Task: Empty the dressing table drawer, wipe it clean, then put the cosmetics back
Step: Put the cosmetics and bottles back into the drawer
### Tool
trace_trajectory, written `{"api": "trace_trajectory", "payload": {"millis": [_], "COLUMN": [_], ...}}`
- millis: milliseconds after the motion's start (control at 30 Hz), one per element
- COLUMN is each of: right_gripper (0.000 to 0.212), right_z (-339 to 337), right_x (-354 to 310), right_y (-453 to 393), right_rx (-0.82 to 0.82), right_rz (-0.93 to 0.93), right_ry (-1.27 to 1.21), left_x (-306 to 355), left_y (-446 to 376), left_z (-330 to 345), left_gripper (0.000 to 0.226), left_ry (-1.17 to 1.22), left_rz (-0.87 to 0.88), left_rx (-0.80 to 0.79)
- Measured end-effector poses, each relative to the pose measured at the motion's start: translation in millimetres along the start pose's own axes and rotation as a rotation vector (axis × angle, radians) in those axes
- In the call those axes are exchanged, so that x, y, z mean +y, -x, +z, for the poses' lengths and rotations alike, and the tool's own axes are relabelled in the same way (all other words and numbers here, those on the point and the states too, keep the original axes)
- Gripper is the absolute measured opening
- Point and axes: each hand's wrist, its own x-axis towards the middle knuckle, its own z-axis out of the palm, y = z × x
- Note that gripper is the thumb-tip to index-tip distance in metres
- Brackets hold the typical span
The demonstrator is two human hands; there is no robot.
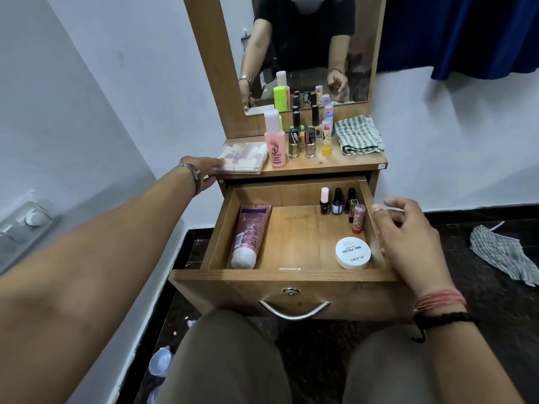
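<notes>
The wooden drawer [291, 276] stands pulled open. Inside lie a pink tube [249, 234] on the left, a white nail polish jar [353, 252] at the front right, a pink lip balm [358, 217] and three small bottles [337, 201] at the back right. My left hand [204, 170] grips the left edge of a flat palette [243, 157] on the table top. My right hand [408, 237] hovers over the drawer's right wall, fingers loosely curled, holding nothing. A pink bottle [274, 141] and several nail polishes [309, 141] stand on the top.
A folded striped cloth [358, 136] lies at the right of the table top, below the mirror [306, 53]. Another striped cloth [507, 252] lies on the dark floor to the right. A white wall is at the left, a blue curtain [466, 30] at the upper right.
</notes>
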Motion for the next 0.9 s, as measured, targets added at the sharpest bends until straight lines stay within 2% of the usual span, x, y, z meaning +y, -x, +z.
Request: {"api": "trace_trajectory", "payload": {"millis": [167,200,300,467,600,700,767,900], "right_gripper": [0.038,0.038,0.040,0.039,0.039,0.040,0.041,0.038], "right_z": [-1,-1,-1,2,0,0,0,0], "right_x": [1,1,1,1,2,3,4,5], "right_y": [0,1,1,2,2,1,0,-1], "right_rx": [0.007,0.008,0.006,0.023,0.027,0.024,0.024,0.022], "right_rz": [-0.003,-0.002,-0.008,-0.037,-0.047,-0.040,-0.042,-0.055], "right_ry": [-0.011,-0.016,-0.013,0.014,0.015,0.015,0.014,0.010], "left_x": [2,2,3,4,-1,-1,-3,-9], "left_y": [-2,-2,-5,0,2,4,2,-5], "left_z": [-6,-8,-13,-12,-5,-3,-3,-17], "left_gripper": [0.008,0.009,0.033,0.037,0.032,0.018,0.006,0.010], "left_ry": [0.036,0.047,0.085,0.196,0.283,0.289,0.313,0.489], "left_rz": [-0.098,-0.113,-0.132,-0.192,-0.240,-0.221,-0.200,-0.167], "left_rx": [-0.093,-0.117,-0.131,-0.123,-0.138,-0.127,-0.072,0.096]}}
